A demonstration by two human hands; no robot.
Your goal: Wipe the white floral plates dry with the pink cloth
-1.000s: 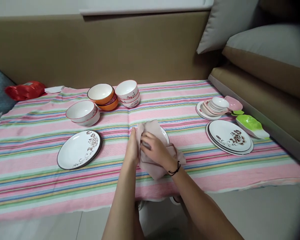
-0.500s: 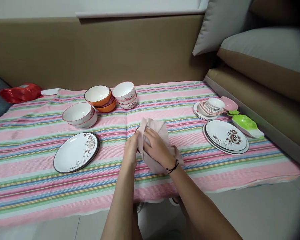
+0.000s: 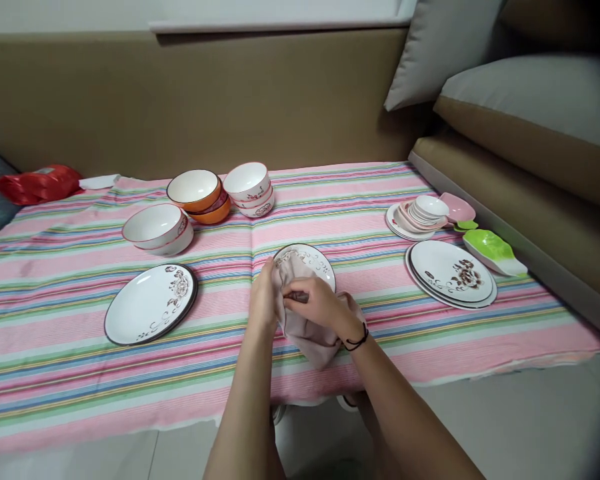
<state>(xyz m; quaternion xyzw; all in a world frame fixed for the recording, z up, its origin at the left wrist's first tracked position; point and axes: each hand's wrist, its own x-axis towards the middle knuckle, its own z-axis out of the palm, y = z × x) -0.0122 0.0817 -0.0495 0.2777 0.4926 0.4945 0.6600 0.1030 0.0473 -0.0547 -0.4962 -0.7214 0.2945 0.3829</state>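
A white plate with a brown flower pattern [image 3: 310,258] lies at the middle of the striped cloth. My left hand [image 3: 263,301] is closed on the plate's left edge. My right hand [image 3: 320,305] is closed on a beige rag [image 3: 305,333] and presses it onto the near part of the plate. The rag covers the plate's front half and hangs down toward me past my wrist, which has a black band.
A matching flowered plate [image 3: 151,303] lies to the left. Behind it stand stacked bowls [image 3: 157,228], orange bowls [image 3: 200,195] and white bowls [image 3: 249,187]. On the right are stacked flowered plates [image 3: 451,273], small saucers [image 3: 420,217] and a green dish [image 3: 493,250]. Sofa cushions border the right.
The rag under my right hand has slid back toward me, so the far half of the plate shows. My left hand stays at the plate's left edge.
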